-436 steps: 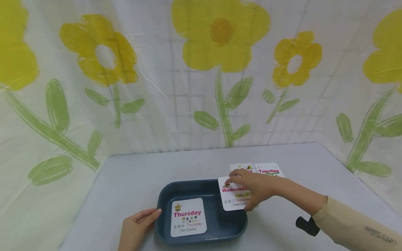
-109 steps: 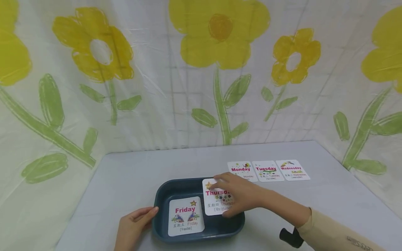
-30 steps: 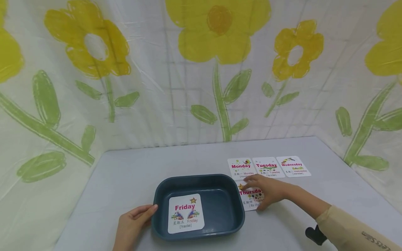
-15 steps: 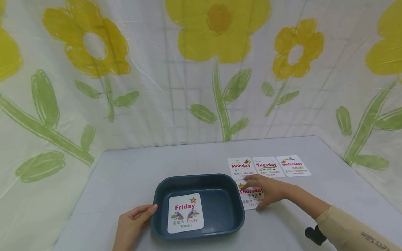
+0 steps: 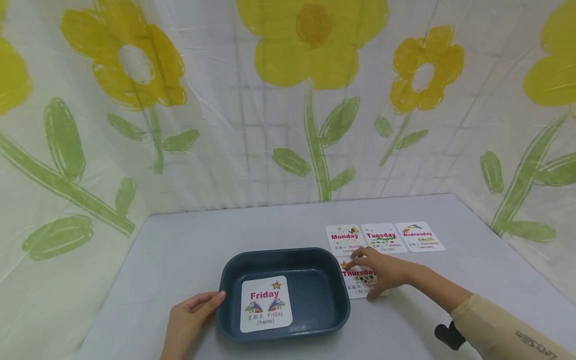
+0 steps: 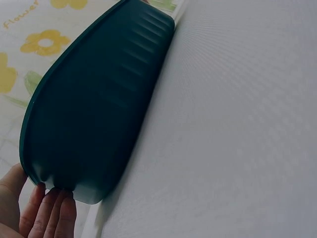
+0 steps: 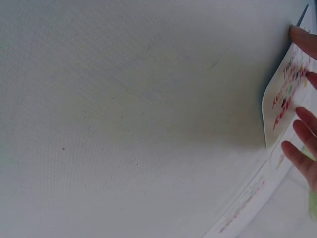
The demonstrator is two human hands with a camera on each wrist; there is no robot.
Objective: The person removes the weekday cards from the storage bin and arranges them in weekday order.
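Note:
My left hand [image 5: 189, 317] pinches the left rim of a dark blue-green tray [image 5: 320, 305]; the left wrist view shows the thumb above the rim and fingers [image 6: 47, 215] below. A white Friday card [image 5: 265, 305] lies in the tray's left half. Just right of the tray, my right hand [image 5: 387, 270] holds the Thursday card [image 5: 354, 289] between spread thumb and fingers, at its far left and near right. Part of this card is hidden under the hand. In the right wrist view the card [image 7: 275, 101] shows a dark shadow along its edge.
Monday [image 5: 343, 242], Tuesday [image 5: 382, 242] and Wednesday [image 5: 418, 239] cards lie in a row behind the Thursday card. A flower-printed sheet [image 5: 216, 150] rises behind the pale table [image 5: 193, 250]. A black object [image 5: 450, 336] is at the right sleeve.
Wednesday went from the tray to the row's right end. Later the Thursday card moved right, out of the tray onto the table. Friday stays in the tray. Over the last second little moves.

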